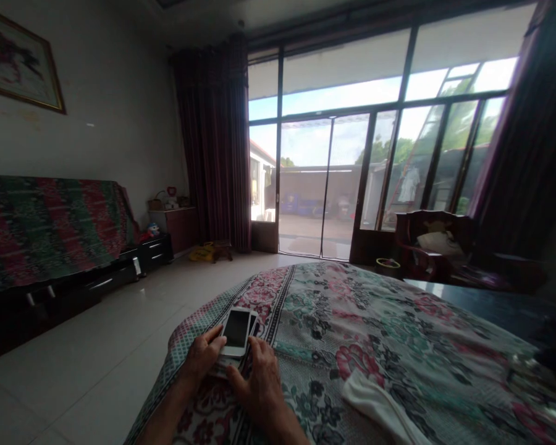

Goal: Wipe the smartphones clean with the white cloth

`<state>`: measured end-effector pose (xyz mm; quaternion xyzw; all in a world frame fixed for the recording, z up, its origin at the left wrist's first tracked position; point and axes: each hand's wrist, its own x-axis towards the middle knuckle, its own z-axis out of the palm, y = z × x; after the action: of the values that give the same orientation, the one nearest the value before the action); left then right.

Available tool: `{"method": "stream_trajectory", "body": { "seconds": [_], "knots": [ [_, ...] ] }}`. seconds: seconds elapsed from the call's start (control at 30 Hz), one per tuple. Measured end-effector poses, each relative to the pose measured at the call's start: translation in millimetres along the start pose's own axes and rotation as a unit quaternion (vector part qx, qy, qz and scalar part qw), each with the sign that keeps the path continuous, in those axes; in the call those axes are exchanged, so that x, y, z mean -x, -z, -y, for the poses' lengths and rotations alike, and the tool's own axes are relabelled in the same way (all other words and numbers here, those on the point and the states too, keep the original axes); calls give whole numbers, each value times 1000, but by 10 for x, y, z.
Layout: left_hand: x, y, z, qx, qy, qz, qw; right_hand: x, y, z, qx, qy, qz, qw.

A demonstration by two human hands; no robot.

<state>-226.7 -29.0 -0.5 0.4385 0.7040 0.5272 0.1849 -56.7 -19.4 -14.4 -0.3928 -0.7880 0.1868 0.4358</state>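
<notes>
A white smartphone with a dark screen lies face up on top of a small stack, above the patterned cloth. Beneath it, the edge of another phone-like slab shows at the right. My left hand grips the left side of the stack, its thumb on the white phone's edge. From the right, my right hand closes around the stack, thumb at the near end and fingers along the far side. How many pieces lie underneath is hidden by my hands.
A white cloth lies to the right on the floral cover. Beyond stand a wooden armchair, glass doors and a dark curtain. At left, a low black cabinet stands beneath a striped drape; tiled floor lies between.
</notes>
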Motion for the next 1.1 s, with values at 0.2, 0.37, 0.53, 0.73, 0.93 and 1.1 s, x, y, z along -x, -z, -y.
{"method": "stream_trajectory", "body": {
  "seconds": [0.2,0.37,0.53,0.73,0.93,1.1],
  "knots": [
    [125,-146,-37,-129,-32,-41,990,81,-152,-73,60,3,8,998],
    [248,-299,-119,-245,-121,-59,960,185,-350,-244,90,15,-4,996],
    [259,-284,-119,-288,-100,-32,952,177,-325,-217,71,-25,14,997],
    [233,-229,-139,-229,-98,-4,968,138,-224,-128,58,-36,29,997],
    [204,-147,-134,-166,-106,31,980,126,-281,-166,66,-20,16,997],
    [232,-161,-101,-196,-143,5,970,140,-361,-223,83,4,-17,996]
  ]
}}
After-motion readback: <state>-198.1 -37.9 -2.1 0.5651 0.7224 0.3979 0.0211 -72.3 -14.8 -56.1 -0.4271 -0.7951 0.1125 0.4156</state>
